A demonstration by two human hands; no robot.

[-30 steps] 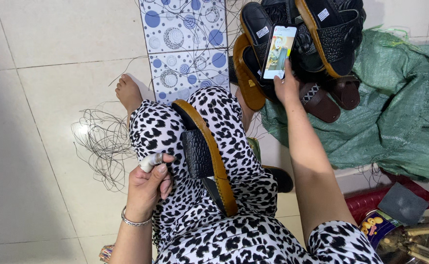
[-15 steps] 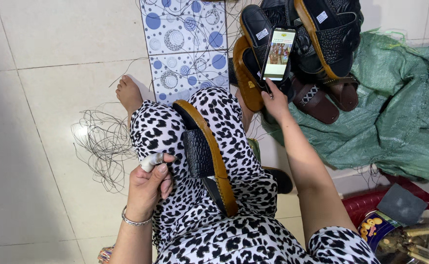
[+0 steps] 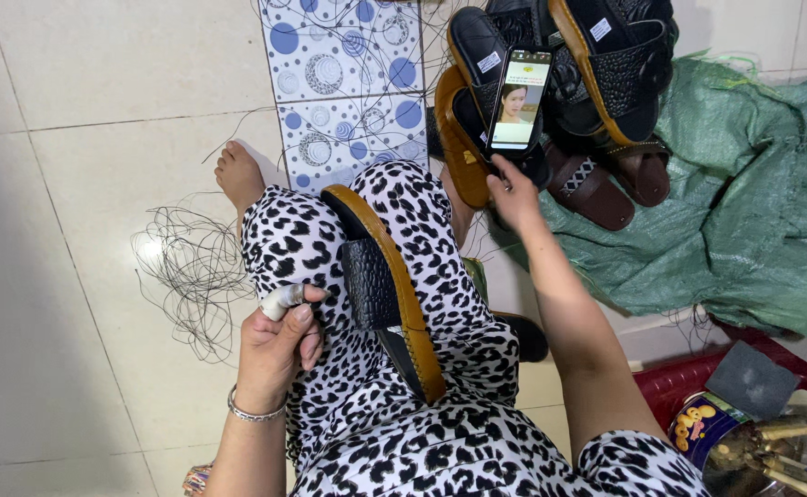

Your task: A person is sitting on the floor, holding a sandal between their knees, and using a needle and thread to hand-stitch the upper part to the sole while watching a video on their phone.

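Observation:
A black sandal with a tan sole point(image 3: 387, 293) lies clamped between my knees, in spotted black-and-white trousers. My left hand point(image 3: 279, 348) rests on my left thigh beside it, fingers curled, the forefinger wrapped in white tape. Whether it pinches a thread I cannot tell. My right hand point(image 3: 514, 191) reaches forward and touches the lower edge of a lit phone point(image 3: 519, 101), which leans upright against a heap of black and brown sandals point(image 3: 597, 83).
A tangle of thin dark thread point(image 3: 192, 271) lies on the floor tiles by my bare foot point(image 3: 236, 175). A green woven sack point(image 3: 744, 202) spreads at the right. A red tray point(image 3: 698, 382) holds a round tin, tools and a grey pad.
My right hand has slid down from holding the phone's side to its bottom edge, and the phone has shifted slightly right and leans on the sandals. The left hand has stayed still.

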